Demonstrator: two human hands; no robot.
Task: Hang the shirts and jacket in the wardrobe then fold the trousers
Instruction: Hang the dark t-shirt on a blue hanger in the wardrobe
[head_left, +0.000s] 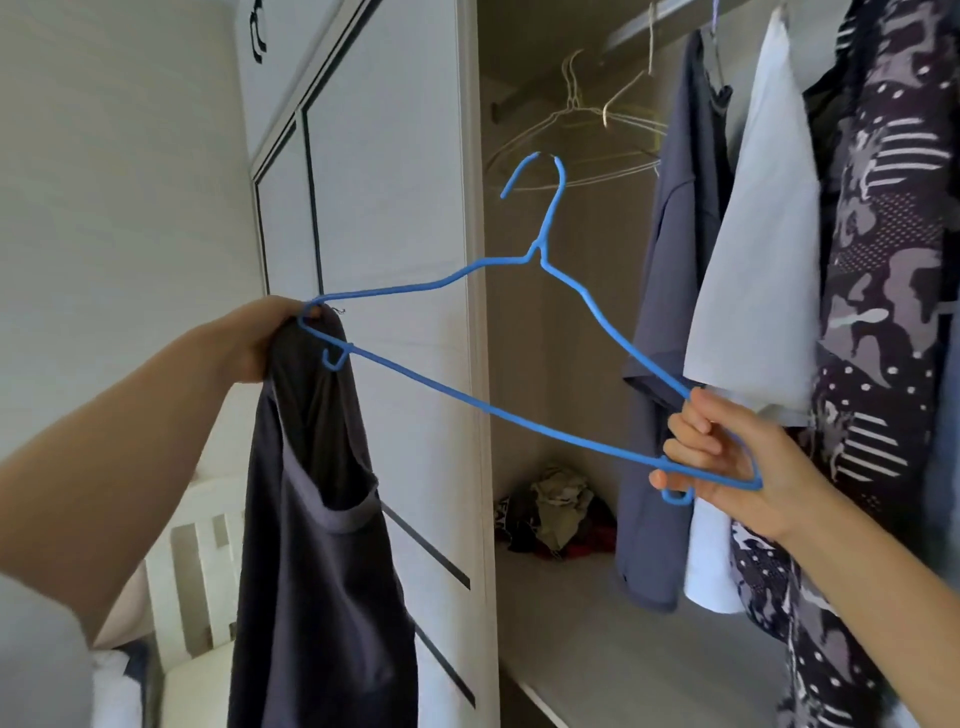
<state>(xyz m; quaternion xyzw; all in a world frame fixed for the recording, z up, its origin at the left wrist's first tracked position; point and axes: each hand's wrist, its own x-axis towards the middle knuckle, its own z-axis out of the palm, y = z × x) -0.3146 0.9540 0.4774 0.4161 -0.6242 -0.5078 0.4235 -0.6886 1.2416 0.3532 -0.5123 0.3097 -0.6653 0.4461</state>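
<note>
Dark grey shirt hangs from your left hand, which grips its top bunched against one end of a blue wire hanger. Your right hand grips the hanger's other end, in front of the open wardrobe.

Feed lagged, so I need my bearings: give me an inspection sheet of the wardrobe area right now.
Surface: wardrobe shelf, pale.
Job's things: dark shirt hangs from left hand; blue hanger held between both hands.
Clutter: pile of clothes at shelf's back.
Hands: left hand grips shirt and one hanger end; right hand grips the other.
Cables: nothing seen.
Surroundings: empty wire hangers, grey shirt, white shirt, patterned garment on rail; white door left.
</note>
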